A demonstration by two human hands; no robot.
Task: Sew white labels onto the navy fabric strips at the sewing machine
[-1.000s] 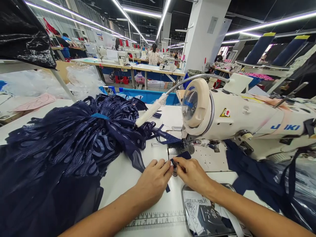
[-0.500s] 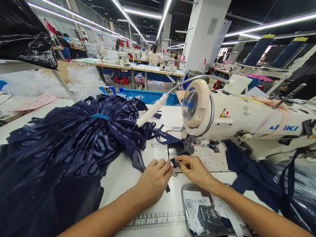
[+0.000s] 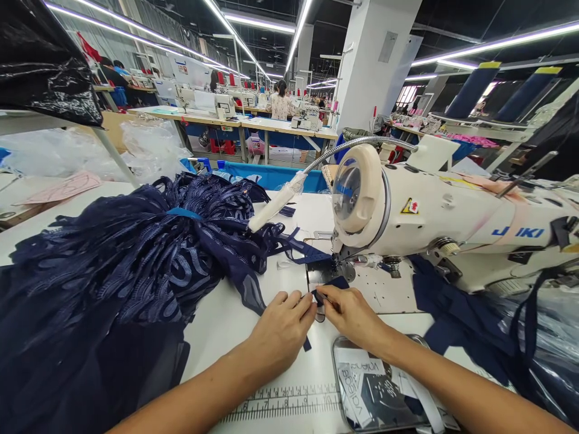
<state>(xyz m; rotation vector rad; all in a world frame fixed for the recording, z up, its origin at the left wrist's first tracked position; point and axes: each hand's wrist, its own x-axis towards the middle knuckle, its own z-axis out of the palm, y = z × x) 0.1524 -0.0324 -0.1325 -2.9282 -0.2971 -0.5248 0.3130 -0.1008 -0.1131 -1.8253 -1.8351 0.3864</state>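
Firstly, a tray [image 3: 335, 367] with labels [image 3: 353, 383] lies just nearer than the right hand [image 3: 353, 310]. This hand pinches a small navy piece [image 3: 319, 297], which is between both hands; the left hand [image 3: 283, 328] is at its edge, but its grip I cannot tell. Leftward spreads a navy bundle [image 3: 181, 259]; beyond the hands stands a sewing machine [image 3: 407, 205].

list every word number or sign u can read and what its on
"J IKI", letter partly covered: sewing machine
"valege", probably: cards in tray
"6 7 8 9", likely "10": ruler
Warning sign on the machine: symbol too small
Ruler's upper numbers, background machine lettering: too small or blurred
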